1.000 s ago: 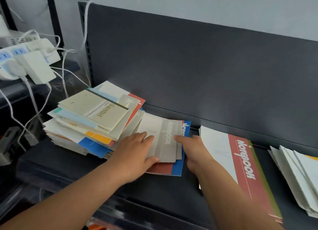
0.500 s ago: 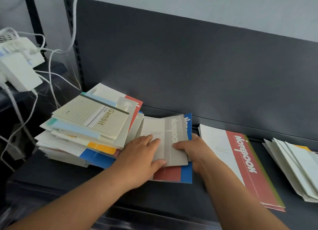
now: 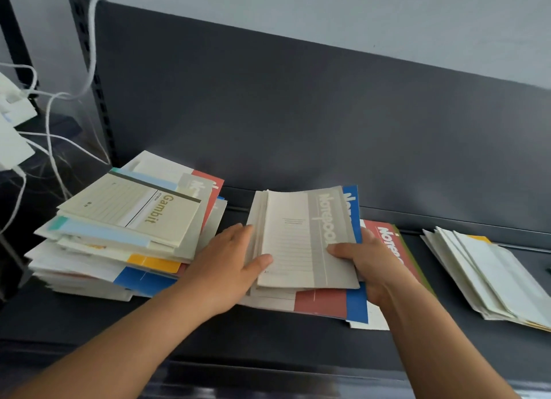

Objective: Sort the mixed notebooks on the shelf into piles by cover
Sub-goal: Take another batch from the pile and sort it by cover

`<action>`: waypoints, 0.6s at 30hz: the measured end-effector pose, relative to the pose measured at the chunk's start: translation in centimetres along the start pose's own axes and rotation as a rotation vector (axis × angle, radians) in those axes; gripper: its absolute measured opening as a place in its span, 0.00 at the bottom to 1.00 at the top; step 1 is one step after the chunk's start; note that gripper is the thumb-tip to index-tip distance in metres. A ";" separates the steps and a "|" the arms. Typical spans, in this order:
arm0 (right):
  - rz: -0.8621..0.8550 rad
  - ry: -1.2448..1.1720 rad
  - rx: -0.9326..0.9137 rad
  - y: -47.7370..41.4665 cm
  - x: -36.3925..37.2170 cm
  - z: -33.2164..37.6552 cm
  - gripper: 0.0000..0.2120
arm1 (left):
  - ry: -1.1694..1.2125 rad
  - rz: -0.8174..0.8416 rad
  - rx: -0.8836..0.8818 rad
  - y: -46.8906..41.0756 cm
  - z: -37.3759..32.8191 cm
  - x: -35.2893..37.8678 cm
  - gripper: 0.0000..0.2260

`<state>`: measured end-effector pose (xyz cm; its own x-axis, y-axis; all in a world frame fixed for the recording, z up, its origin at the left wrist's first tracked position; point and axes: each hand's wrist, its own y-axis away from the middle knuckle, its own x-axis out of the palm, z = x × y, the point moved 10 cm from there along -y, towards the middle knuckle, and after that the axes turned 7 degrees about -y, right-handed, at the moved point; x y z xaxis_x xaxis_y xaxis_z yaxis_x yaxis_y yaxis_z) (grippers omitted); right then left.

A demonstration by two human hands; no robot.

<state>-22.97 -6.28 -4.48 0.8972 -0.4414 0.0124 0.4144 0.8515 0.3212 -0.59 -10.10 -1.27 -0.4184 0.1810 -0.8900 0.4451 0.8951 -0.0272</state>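
A thin sheaf of grey notebooks (image 3: 298, 237), too tightly stacked to count, sits between the two hands, over one red-banded notebook (image 3: 320, 303) and one blue-banded notebook (image 3: 356, 304) on the shelf (image 3: 268, 333). The left hand (image 3: 226, 264) grips its left edge and the right hand (image 3: 372, 264) its right edge, both thumbs on the cover. Left of the left hand stands one tall mixed pile (image 3: 119, 243); well right of the right hand lies one white pile (image 3: 489, 273).

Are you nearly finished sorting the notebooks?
Not yet. Done: a pale pile lies at the right, a red notebook beside it. In hand: the left hand and right hand grip grey notebooks. Left: the big mixed stack looks jumbled.
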 end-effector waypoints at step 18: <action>0.044 0.001 -0.166 3.5 -5.5 2.9 0.19 | 1.191 0.355 -0.367 -0.8 -4.2 5.7 0.13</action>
<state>-26.89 -1.68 -0.67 0.9152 -0.4024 0.0221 0.3941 0.9050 0.1600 -6.68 -8.01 -4.43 -0.8502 0.5093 0.1330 0.5139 0.7482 0.4196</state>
